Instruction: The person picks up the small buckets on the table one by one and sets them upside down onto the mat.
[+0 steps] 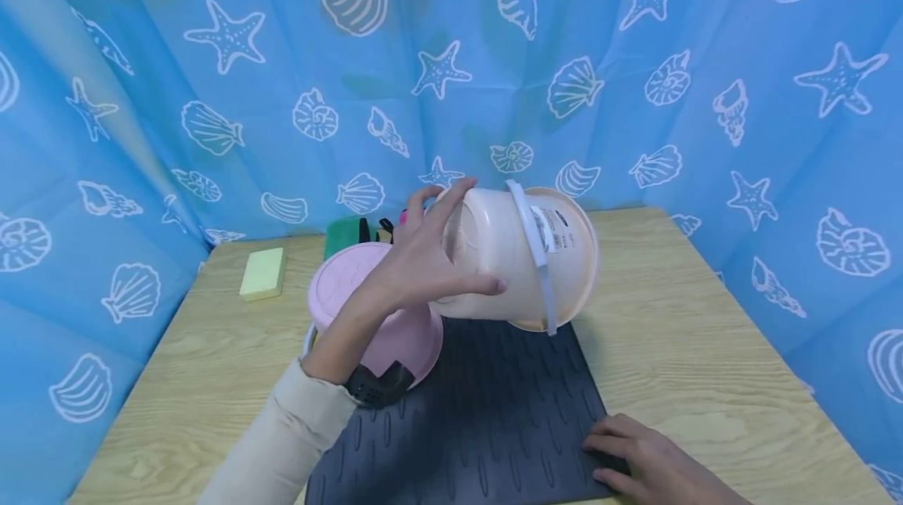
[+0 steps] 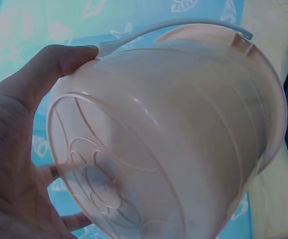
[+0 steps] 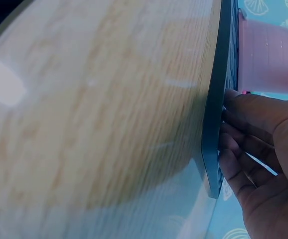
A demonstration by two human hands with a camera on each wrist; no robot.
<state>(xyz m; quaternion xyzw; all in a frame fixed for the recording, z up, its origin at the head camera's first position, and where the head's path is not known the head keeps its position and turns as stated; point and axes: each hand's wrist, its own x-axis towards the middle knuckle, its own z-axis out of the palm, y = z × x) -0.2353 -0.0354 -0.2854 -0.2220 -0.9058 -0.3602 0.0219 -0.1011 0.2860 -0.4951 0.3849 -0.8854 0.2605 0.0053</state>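
Observation:
My left hand (image 1: pixel 421 260) grips a pale peach plastic bucket (image 1: pixel 487 254) by its base, fingers spread over the far side and thumb on the near side. The bucket lies sideways in the air, its mouth toward the right and a white handle (image 1: pixel 534 242) hanging across it. In the left wrist view its base (image 2: pixel 99 184) shows a raised flower pattern. My right hand (image 1: pixel 645 454) rests at the near right corner of a black ribbed mat (image 1: pixel 494 419), fingertips touching its edge with relaxed fingers.
An upturned pink bucket (image 1: pixel 412 344) stands on the mat's left part, partly behind my left forearm. Behind it are a green item (image 1: pixel 342 235) and small black pieces. A pale yellow sponge (image 1: pixel 262 273) lies at the table's back left. A blue shell-print curtain (image 1: pixel 451 128) surrounds the table.

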